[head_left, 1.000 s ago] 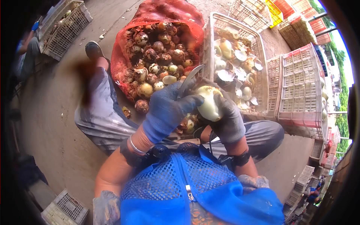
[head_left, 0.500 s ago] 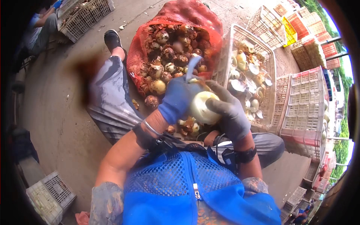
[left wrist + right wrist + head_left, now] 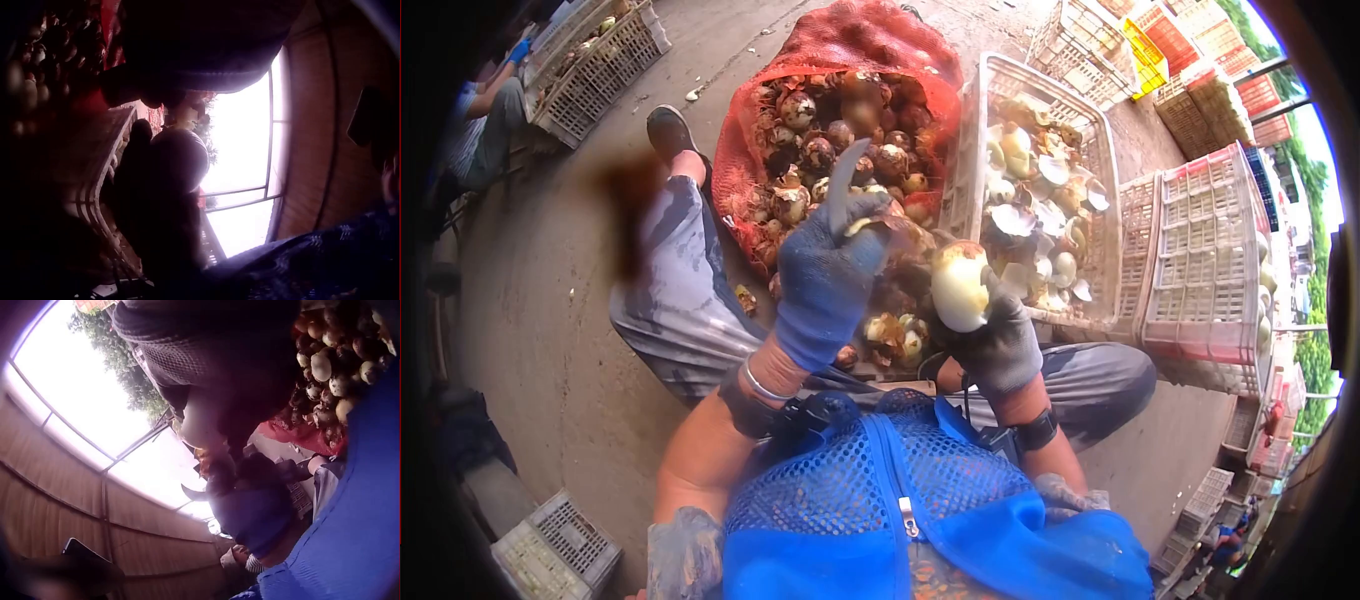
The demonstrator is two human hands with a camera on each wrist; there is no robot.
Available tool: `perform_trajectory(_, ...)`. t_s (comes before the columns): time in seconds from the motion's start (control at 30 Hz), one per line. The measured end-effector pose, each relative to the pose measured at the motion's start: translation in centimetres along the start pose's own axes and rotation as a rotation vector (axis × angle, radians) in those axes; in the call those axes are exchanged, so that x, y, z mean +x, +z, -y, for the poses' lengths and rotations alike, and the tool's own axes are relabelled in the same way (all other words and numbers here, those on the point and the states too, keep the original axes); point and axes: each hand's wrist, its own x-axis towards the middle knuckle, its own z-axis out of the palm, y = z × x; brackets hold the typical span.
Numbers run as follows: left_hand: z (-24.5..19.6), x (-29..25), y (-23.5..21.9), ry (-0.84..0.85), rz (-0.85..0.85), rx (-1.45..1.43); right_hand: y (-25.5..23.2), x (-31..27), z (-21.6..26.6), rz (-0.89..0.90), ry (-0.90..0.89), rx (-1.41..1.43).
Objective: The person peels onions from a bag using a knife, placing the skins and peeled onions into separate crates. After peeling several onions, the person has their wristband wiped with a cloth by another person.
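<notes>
In a blue glove, my left hand (image 3: 820,285) grips a knife whose short curved blade (image 3: 842,185) points up and away from me. A strip of brown onion skin (image 3: 905,238) lies at its fingertips. My right hand (image 3: 998,345), in a grey glove, holds a largely peeled pale onion (image 3: 960,290) with brown skin left at its top end. A gap separates the onion from the left hand. In the right wrist view the onion (image 3: 201,422) shows close up, with the knife's curved tip (image 3: 192,492) below it. The left wrist view is very dark.
Ahead is a red mesh sack (image 3: 735,150) of unpeeled onions. Right of it stands a white crate (image 3: 1112,200) holding peeled onions and loose skins. Some onions and skins (image 3: 897,338) lie between my legs. Stacked crates (image 3: 1210,250) rise at the right; another person (image 3: 490,105) sits far left.
Both hands were together at the onion, with the blade over it. Now the left hand has drawn away to the left with the knife, and the onion stays in the right hand.
</notes>
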Motion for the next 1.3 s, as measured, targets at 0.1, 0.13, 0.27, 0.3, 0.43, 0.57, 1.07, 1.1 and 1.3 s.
perform_trajectory(0.1,0.9,2.7,-1.3,0.212,-0.111,0.196,-1.0,-1.2,0.6,0.098,-0.33,-0.943)
perform_trajectory(0.13,1.9,4.3,-2.2,0.452,-0.154,0.527,-1.0,-1.4,0.6,0.093,-0.33,-0.943)
perform_trajectory(0.27,2.9,3.4,-2.7,0.186,0.088,0.94,-0.4,-0.8,1.6,0.04,-0.098,-0.153)
perform_trajectory(0.3,3.4,2.5,-2.2,0.467,0.097,0.832,-0.3,-1.1,1.4,0.008,-0.068,0.0)
perform_trajectory(0.43,0.9,-0.8,-0.7,0.602,0.337,0.855,-0.2,-0.9,1.1,-0.072,-0.203,-0.263)
perform_trajectory(0.57,0.8,-1.5,-0.3,0.641,0.358,1.107,-1.7,-0.5,0.8,0.044,-0.261,-0.463)
perform_trajectory(1.07,2.4,1.3,0.7,-0.189,0.514,0.721,0.6,0.2,3.0,0.118,-0.034,-0.562)
perform_trajectory(1.1,4.4,2.7,0.1,-0.256,0.422,0.628,1.4,-0.2,2.8,0.11,-0.001,-0.633)
perform_trajectory(1.3,5.5,2.4,-2.3,-0.262,0.381,0.696,1.0,0.4,2.9,-0.061,-0.09,-0.665)
